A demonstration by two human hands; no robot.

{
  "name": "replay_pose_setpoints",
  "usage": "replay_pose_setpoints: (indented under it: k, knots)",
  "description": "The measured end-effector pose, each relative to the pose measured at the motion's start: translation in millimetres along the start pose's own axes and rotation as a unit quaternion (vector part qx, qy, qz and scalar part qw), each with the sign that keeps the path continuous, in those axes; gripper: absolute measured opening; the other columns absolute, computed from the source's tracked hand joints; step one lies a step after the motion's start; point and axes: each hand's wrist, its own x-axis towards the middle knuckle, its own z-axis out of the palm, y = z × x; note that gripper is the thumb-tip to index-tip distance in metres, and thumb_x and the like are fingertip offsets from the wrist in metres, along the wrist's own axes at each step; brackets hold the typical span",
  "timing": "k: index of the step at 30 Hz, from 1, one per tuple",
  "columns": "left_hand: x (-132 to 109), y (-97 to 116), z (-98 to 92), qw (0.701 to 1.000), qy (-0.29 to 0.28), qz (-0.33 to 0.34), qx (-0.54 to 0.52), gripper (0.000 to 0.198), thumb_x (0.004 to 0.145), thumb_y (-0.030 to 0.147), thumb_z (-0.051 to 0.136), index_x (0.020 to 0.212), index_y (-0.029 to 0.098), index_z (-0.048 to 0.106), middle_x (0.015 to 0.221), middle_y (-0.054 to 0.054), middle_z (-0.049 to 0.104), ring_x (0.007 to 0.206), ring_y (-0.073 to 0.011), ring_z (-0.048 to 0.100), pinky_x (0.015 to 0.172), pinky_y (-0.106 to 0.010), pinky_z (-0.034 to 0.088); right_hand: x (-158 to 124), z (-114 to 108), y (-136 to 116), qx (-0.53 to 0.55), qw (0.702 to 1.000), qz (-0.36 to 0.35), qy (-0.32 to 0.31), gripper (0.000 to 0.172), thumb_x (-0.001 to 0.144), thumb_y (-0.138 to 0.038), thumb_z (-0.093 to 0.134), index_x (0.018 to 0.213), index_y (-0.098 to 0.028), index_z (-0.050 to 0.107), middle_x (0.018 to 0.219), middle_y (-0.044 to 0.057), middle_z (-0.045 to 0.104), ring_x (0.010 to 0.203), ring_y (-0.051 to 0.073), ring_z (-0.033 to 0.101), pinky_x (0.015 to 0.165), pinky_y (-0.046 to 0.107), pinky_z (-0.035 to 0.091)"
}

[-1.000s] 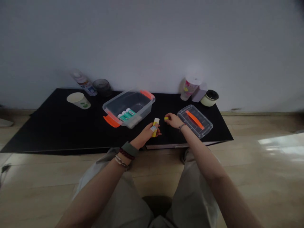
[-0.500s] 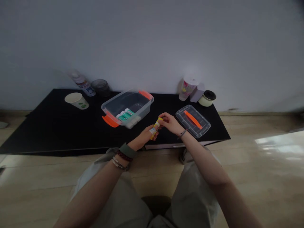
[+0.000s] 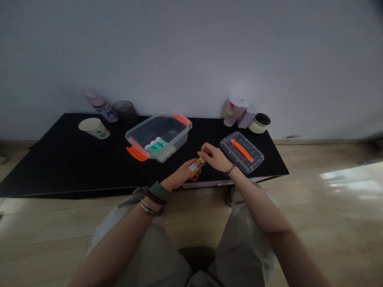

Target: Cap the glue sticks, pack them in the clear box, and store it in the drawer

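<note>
A small yellow stick with a pale label, which looks like a glue stick [image 3: 196,168], is held over the table's front edge. My left hand [image 3: 183,174] is closed round its lower part. At its upper end, the fingers of my right hand [image 3: 216,157] are bent and pinched; they partly cover that end. To the left of my hands stands a clear plastic box [image 3: 179,140] with orange handles. Inside it lie several green sticks with white caps [image 3: 156,145]. A clear lid [image 3: 254,153] with an orange handle lies flat to the right of my right hand.
A paper cup [image 3: 95,128] stands at the left of the black table [image 3: 74,163]. Behind it are a spray can [image 3: 104,108] and a dark glass [image 3: 125,111]. Along the back right stand a patterned plastic cup [image 3: 233,112], a pale box [image 3: 247,116] and a cream jar [image 3: 259,124].
The glue stick is tilted further over and slightly lower in my left hand. My right-hand fingers have curled in more at its upper end. The view has shifted slightly.
</note>
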Motion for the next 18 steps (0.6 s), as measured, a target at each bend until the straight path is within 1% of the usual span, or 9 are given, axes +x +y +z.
replay_pose_setpoints:
  k: [2, 5, 7, 10, 12, 15, 18]
  knots:
    - [-1, -1, -2.0, 0.999, -0.004, -0.009, 0.036, 0.059, 0.079, 0.072, 0.058, 0.105, 0.019, 0.057, 0.078, 0.000, 0.055, 0.062, -0.0109, 0.052, 0.053, -0.023, 0.044, -1, 1, -1, -0.015, 1.000, -0.009, 0.000, 0.024, 0.092, -0.041, 0.053, 0.080, -0.021, 0.047, 0.061, -0.007, 0.043, 0.055, 0.009, 0.041, 0.055, 0.023, 0.031]
    - [-2, -3, -1.5, 0.999, -0.033, -0.012, 0.028, 0.059, 0.083, 0.074, 0.051, 0.112, 0.021, 0.053, 0.075, 0.001, 0.055, 0.058, -0.0101, 0.050, 0.049, -0.021, 0.040, -2, 2, -5, -0.026, 1.000, -0.013, 0.005, 0.025, 0.092, -0.040, 0.051, 0.077, -0.021, 0.046, 0.060, -0.007, 0.041, 0.054, 0.009, 0.038, 0.054, 0.023, 0.029]
    - [-3, -2, 1.2, 0.999, -0.047, -0.001, 0.002, 0.056, 0.085, 0.072, 0.050, 0.107, 0.021, 0.051, 0.073, 0.002, 0.053, 0.055, -0.0086, 0.046, 0.049, -0.020, 0.037, -2, 1, -8, -0.030, 0.999, -0.015, 0.015, 0.026, 0.093, -0.040, 0.049, 0.076, -0.021, 0.045, 0.061, -0.007, 0.041, 0.054, 0.009, 0.038, 0.054, 0.023, 0.029]
    - [-3, -2, 5.9, 0.998, -0.051, 0.034, -0.016, 0.052, 0.084, 0.070, 0.053, 0.098, 0.020, 0.052, 0.071, 0.003, 0.050, 0.055, -0.0079, 0.043, 0.049, -0.020, 0.034, -1, 0, -12, -0.041, 0.999, -0.008, 0.028, 0.028, 0.093, -0.041, 0.047, 0.074, -0.022, 0.041, 0.060, -0.006, 0.040, 0.054, 0.009, 0.038, 0.054, 0.023, 0.028]
    - [-3, -3, 7.9, 0.997, -0.041, 0.071, 0.007, 0.052, 0.085, 0.070, 0.052, 0.095, 0.019, 0.053, 0.070, 0.003, 0.048, 0.054, -0.0082, 0.041, 0.050, -0.021, 0.033, -1, 0, -14, -0.053, 0.998, 0.002, 0.033, 0.029, 0.093, -0.040, 0.045, 0.072, -0.023, 0.038, 0.059, -0.006, 0.038, 0.053, 0.010, 0.037, 0.054, 0.023, 0.028]
    - [-2, -4, 8.1, 0.990, -0.002, 0.121, 0.073, 0.049, 0.088, 0.068, 0.047, 0.091, 0.019, 0.053, 0.070, 0.002, 0.048, 0.056, -0.0099, 0.042, 0.053, -0.024, 0.035, 0, 2, -14, -0.082, 0.996, 0.012, 0.037, 0.028, 0.093, -0.038, 0.045, 0.071, -0.023, 0.037, 0.059, -0.006, 0.039, 0.054, 0.010, 0.038, 0.055, 0.024, 0.027]
    - [-4, -3, 7.3, 0.972, 0.044, 0.149, 0.174, 0.038, 0.095, 0.057, 0.044, 0.088, 0.020, 0.053, 0.072, 0.000, 0.052, 0.062, -0.0131, 0.047, 0.059, -0.026, 0.039, 1, 6, -11, -0.113, 0.992, 0.027, 0.038, 0.025, 0.092, -0.035, 0.045, 0.072, -0.023, 0.039, 0.061, -0.004, 0.043, 0.055, 0.011, 0.040, 0.057, 0.024, 0.027]
